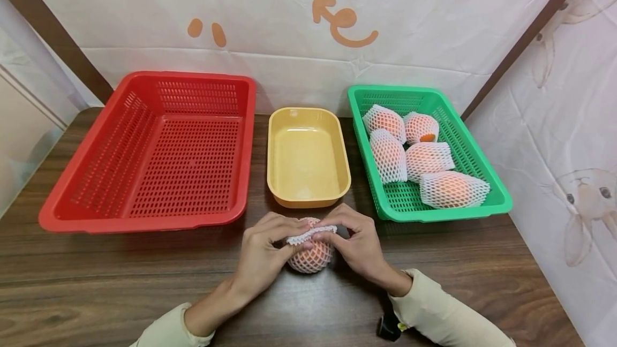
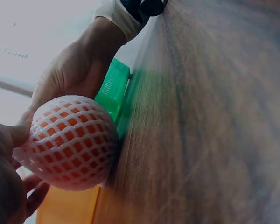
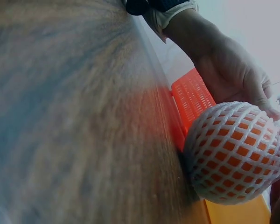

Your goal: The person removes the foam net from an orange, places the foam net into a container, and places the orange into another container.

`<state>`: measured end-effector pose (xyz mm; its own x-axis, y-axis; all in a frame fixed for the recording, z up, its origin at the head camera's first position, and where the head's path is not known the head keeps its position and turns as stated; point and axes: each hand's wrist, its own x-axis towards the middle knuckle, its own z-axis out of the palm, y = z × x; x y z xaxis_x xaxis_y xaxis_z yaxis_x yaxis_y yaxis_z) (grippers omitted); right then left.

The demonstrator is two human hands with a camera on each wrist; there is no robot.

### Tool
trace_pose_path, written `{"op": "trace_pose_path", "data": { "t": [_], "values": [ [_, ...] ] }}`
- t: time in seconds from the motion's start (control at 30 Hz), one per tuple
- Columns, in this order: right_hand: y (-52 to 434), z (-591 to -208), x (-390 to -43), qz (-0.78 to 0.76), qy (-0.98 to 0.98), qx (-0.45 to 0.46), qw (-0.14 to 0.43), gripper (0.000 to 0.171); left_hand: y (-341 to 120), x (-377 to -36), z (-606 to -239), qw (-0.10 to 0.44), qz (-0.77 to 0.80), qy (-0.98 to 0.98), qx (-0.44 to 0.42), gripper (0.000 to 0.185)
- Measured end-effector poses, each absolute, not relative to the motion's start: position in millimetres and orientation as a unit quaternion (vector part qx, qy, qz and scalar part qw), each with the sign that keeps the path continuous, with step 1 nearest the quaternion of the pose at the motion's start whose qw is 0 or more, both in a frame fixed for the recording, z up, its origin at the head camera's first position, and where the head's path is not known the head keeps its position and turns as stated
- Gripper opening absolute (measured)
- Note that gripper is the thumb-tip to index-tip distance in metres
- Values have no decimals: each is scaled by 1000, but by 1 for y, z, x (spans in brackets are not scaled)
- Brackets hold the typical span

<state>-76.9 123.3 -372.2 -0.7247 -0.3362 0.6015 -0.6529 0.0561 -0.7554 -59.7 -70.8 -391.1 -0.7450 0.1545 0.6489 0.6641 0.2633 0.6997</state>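
Note:
A round orange fruit (image 1: 310, 260) in a white foam net sits on the table between both hands. My left hand (image 1: 262, 250) pinches the left side of the net's gathered upper edge (image 1: 308, 235), thumb and fingertips on it. From the other side my right hand (image 1: 359, 242) pinches the same edge, which is drawn into a narrow band over the fruit. The netting still covers the fruit's sides, with orange skin showing through the mesh in the left wrist view (image 2: 72, 140). Part of the fruit's top is hidden by fingers and the folded net.
Behind the hands stands a yellow tray (image 1: 308, 197) with nothing in it. A bare red basket (image 1: 188, 170) is at the left. The green basket (image 1: 400, 210) at the right holds several net-wrapped fruits (image 1: 455, 189). A black object (image 1: 388, 328) lies by the right sleeve.

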Motion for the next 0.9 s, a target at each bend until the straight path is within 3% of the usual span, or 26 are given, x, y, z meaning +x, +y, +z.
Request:
{"op": "trace_pose_path", "data": {
  "t": [0.2, 0.33, 0.47, 0.63, 0.9],
  "values": [
    [124, -374, -76, 595, -726, 343, 43, 40, -74, -62, -393, 262, -563, -741, -256, 19],
    [125, -388, -80, 614, -704, 357, 22, 38, -74, -63, -392, 285, -564, -729, -261, 18],
    [124, -397, -81, 635, -680, 364, 49, 35, -74, -62, -392, 294, -561, -730, -258, 16],
    [122, -387, -75, 637, -678, 352, 105, 28, -76, -60, -389, 250, -559, -750, -249, 17],
    [123, -379, -76, 610, -686, 357, 175, 21, -76, -57, -387, 159, -530, -789, -265, 49]
  ]
}}
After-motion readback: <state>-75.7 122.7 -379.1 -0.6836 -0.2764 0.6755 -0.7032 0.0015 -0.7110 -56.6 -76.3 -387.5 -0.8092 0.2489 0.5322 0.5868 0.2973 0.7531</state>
